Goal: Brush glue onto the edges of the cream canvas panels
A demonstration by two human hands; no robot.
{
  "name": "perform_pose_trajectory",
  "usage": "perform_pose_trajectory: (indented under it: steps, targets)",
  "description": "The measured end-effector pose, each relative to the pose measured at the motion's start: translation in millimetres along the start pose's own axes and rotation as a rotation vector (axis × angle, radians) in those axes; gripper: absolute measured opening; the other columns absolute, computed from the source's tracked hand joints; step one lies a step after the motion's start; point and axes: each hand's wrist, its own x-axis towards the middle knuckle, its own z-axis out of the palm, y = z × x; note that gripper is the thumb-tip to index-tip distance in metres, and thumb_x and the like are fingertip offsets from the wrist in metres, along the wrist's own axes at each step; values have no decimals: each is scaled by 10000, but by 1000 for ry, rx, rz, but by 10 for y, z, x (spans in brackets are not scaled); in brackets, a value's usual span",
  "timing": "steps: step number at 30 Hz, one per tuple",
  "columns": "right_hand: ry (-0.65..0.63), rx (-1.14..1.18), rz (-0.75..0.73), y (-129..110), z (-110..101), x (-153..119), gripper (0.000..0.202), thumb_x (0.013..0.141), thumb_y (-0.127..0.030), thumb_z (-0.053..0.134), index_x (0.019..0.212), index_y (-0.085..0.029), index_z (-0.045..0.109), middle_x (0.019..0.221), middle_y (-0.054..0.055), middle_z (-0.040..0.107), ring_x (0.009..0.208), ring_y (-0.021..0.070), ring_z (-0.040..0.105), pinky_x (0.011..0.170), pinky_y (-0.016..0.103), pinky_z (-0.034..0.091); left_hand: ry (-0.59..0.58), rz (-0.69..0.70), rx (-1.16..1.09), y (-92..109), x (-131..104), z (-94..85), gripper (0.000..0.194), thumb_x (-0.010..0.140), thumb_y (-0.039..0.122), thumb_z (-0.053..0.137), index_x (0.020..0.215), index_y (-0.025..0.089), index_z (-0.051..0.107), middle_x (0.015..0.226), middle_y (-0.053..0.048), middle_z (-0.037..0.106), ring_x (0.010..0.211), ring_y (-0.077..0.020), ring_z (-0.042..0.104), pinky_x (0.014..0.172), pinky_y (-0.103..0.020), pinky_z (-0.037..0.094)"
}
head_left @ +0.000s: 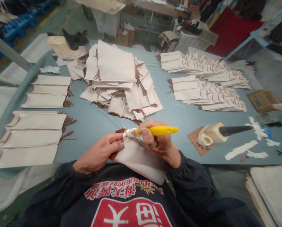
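My right hand (pixel 156 140) is closed round the yellow handle of a paintbrush (pixel 163 130). Its pale bristles press on the brown-trimmed top edge of a cream fabric piece (pixel 141 159), which lies tilted against my apron. With thumb and fingers my left hand (pixel 103 151) pinches the left corner of that piece. In front of my hands rises a loose heap of similar cream pieces (pixel 116 64) with brown cords. Right of my right hand stands a yellowish plastic container (pixel 213 132) with an open round mouth and a dark spout, set on a brown board (pixel 197 137).
Overlapping rows of cream pieces lie at the table's left (pixel 34 135) and right (pixel 209 91). White strips (pixel 241 149) and a cardboard box (pixel 264 99) are at the right. A stack of pale sheets (pixel 273 189) sits below the right edge; a metal frame rises beyond.
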Motion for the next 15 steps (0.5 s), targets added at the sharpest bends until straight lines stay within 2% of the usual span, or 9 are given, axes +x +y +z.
perform_pose_trajectory:
  steps: [3,6,8,11,15]
  targets:
    - [71,-8,-15,21,72,-43,179,975,-186,500,843,-239,608,700,-30,673,576,112,612,543,255,498,31,11,14,-11,-5,-11,442,779,401,789,1125,130,736,707,14,576,586,-94,440,525,-184,343]
    - [82,65,47,17,130,-121,185,981,-196,479,862,-252,610,682,-39,646,539,110,583,499,251,475,50,28,60,-40,-12,-6,382,795,347,763,1109,131,740,676,35,539,547,-78,361,485,-176,284]
    - [83,71,71,43,178,-156,190,987,-203,471,861,-253,605,668,-42,631,530,110,575,488,250,467,63,43,59,-60,-10,15,360,784,295,761,1109,142,742,693,28,570,567,-87,401,507,-174,323]
    - [157,9,78,115,205,-207,181,986,-203,481,876,-250,617,687,-38,632,530,107,562,486,249,456,94,61,-15,-96,-17,31,377,769,271,765,1130,166,742,761,1,659,636,-119,514,621,-204,451]
    - [241,-6,224,115,57,-344,185,993,-260,457,904,-237,617,715,-8,622,541,124,563,476,264,460,140,93,-63,-166,-83,-23,336,792,303,762,1105,182,758,817,-18,721,675,-134,567,694,-223,486]
